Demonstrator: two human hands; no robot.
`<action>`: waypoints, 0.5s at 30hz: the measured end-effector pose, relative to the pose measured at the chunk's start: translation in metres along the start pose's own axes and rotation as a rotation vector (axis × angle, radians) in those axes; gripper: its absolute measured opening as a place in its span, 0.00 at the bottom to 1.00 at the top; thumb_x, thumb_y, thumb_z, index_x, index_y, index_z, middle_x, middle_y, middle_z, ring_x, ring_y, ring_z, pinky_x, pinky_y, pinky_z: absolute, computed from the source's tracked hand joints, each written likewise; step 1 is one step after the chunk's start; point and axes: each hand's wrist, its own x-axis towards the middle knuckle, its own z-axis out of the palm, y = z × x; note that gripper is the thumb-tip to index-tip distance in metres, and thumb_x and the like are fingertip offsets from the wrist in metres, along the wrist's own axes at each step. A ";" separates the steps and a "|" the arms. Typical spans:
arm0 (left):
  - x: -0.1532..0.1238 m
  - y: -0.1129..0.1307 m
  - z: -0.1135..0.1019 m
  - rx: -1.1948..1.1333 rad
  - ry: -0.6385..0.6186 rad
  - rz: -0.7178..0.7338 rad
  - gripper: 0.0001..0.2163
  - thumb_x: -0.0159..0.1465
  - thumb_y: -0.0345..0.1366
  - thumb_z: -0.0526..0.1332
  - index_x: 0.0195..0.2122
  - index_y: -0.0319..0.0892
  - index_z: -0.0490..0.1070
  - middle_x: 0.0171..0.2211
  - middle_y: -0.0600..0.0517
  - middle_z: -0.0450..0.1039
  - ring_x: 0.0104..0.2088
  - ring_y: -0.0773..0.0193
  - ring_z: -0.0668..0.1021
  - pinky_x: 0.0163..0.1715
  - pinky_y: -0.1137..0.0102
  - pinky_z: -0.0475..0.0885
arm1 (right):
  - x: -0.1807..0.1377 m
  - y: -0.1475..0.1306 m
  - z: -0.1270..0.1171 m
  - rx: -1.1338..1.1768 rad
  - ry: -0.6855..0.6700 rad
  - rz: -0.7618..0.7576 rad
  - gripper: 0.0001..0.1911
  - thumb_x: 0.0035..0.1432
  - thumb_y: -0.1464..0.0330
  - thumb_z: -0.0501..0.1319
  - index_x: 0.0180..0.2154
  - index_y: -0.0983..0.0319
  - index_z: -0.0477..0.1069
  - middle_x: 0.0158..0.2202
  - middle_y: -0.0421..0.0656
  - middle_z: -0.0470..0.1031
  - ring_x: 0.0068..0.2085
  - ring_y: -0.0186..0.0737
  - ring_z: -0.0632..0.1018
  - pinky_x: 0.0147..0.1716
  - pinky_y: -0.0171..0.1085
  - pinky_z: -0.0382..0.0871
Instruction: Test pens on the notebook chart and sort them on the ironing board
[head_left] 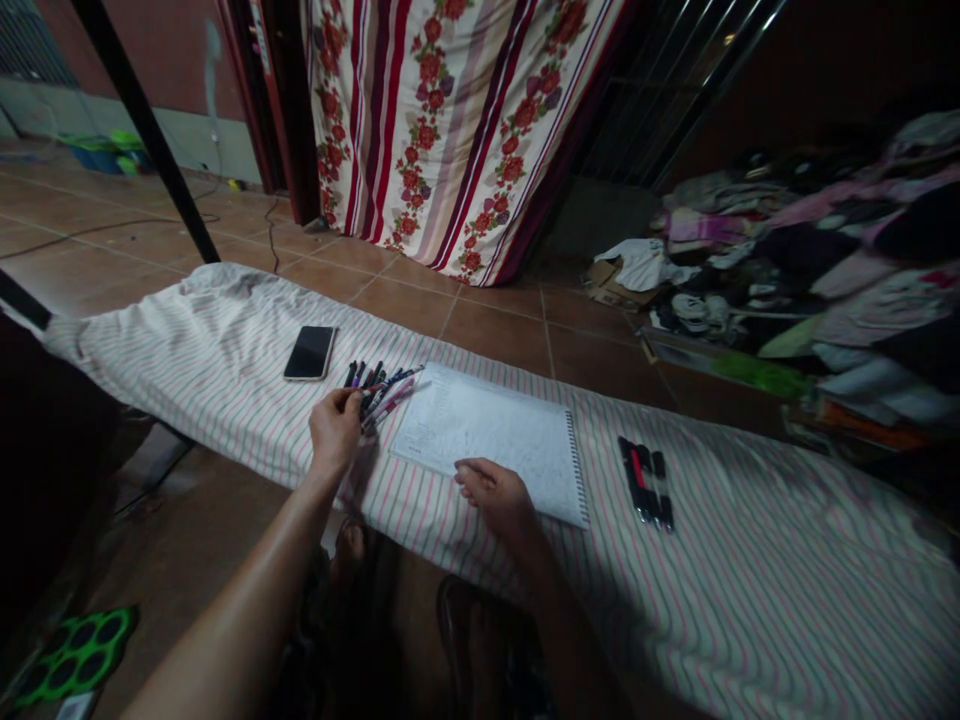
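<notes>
My left hand (336, 425) is closed in a pinch at the near left side of a pile of pens (382, 385). A thin reddish pen (370, 388) runs from its fingertips over the others. Beside the pile, a spiral notebook (517, 425) lies flat with its wire binding to the right; faint writing shows on its page. My right hand (496, 492) rests at the notebook's near edge, fingers curled together, with nothing visible in them. Farther right, several dark pens (646, 483), one with a red part, lie side by side on the striped cloth (750, 570).
A phone (310, 353) lies on the cloth left of the pens. Beyond the cloth-covered surface are a tiled floor (495, 318) and a flowered curtain (450, 130). Heaped clothes (810, 250) are at the right. A green-framed object (79, 655) lies low at the left.
</notes>
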 end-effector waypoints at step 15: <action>-0.086 0.053 0.068 -0.919 -0.568 -0.487 0.06 0.47 0.30 0.65 0.27 0.34 0.71 0.21 0.52 0.72 0.20 0.72 0.72 0.19 0.78 0.66 | 0.009 -0.015 0.004 0.530 0.190 -0.009 0.22 0.45 0.56 0.63 0.39 0.63 0.71 0.34 0.45 0.77 0.35 0.39 0.77 0.33 0.37 0.70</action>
